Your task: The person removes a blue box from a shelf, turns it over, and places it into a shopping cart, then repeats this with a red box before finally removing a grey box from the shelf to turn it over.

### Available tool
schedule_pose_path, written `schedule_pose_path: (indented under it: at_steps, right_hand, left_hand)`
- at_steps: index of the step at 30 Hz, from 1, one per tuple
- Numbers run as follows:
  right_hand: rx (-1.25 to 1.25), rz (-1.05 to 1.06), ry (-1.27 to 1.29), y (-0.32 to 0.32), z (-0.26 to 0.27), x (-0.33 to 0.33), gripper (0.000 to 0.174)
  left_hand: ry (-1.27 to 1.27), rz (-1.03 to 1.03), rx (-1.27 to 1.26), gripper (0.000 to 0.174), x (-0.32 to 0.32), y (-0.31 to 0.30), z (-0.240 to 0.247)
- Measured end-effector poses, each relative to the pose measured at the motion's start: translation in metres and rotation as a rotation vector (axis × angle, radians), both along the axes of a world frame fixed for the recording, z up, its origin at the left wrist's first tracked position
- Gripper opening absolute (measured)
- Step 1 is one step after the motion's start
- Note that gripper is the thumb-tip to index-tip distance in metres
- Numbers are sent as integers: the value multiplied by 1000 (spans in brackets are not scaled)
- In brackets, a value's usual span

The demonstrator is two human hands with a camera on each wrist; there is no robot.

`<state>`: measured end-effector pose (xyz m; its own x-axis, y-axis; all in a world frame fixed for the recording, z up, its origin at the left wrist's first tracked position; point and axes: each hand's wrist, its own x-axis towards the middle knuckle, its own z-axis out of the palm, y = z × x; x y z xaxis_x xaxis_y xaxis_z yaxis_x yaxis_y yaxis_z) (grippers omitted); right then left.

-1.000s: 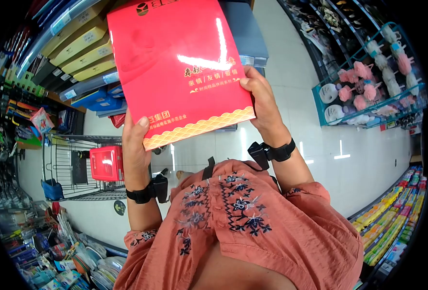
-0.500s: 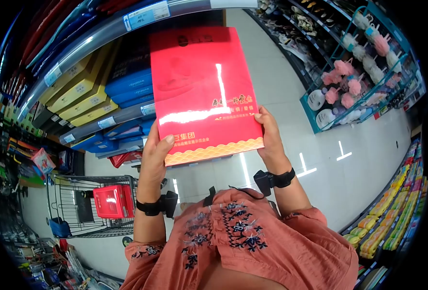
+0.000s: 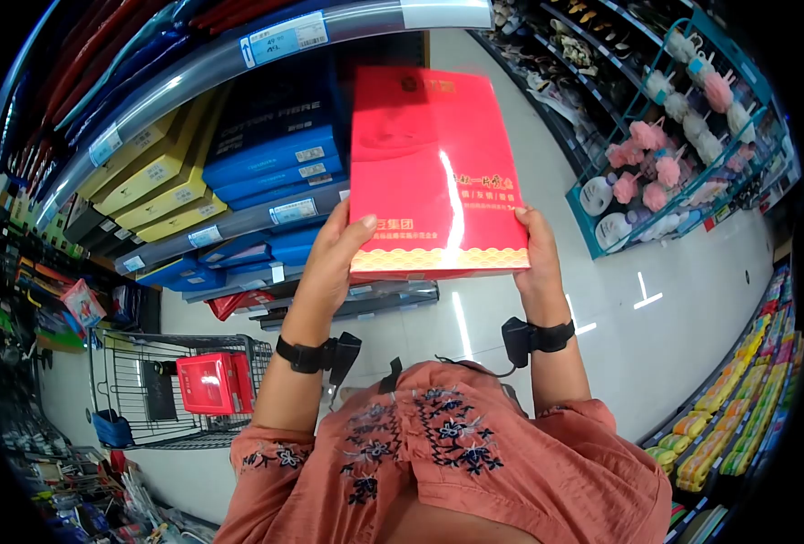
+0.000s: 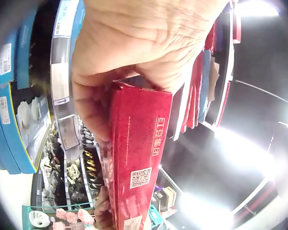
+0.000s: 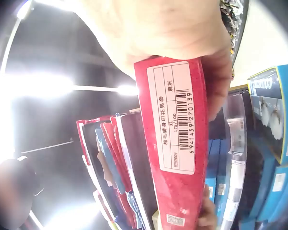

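Plainly, your left hand and right hand grip a glossy, flat rectangular red box, gold scalloped band along its edge

And the head view is looking forward and down onto the red gift box, while both wrist views are peering up close at its narrow sides, sharing ceiling lights beyond.

Yellow boxes sit beside blue boxes on a shelf; a teal rack holds puffs (some pink, some white).
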<state>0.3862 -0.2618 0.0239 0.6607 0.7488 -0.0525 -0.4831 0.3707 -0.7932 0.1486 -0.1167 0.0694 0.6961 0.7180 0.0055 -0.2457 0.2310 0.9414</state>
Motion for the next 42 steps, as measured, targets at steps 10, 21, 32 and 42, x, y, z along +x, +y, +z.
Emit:
schedule_pose_path:
  at_steps: [10, 21, 32, 42]
  right_hand:
    - [-58, -14, -46, 17, 3, 21, 21]
    - [-138, 151, -144, 112, 9, 83, 36]
    - [-223, 189, -149, 172, 5, 111, 41]
    - [-395, 190, -424, 172, 5, 120, 41]
  left_hand:
    - [-24, 84, -173, 47, 17, 19, -36]
    - [161, 164, -49, 59, -5, 10, -30]
    - [247, 134, -54, 51, -31, -1, -57]
    - [256, 104, -81, 44, -28, 1, -67]
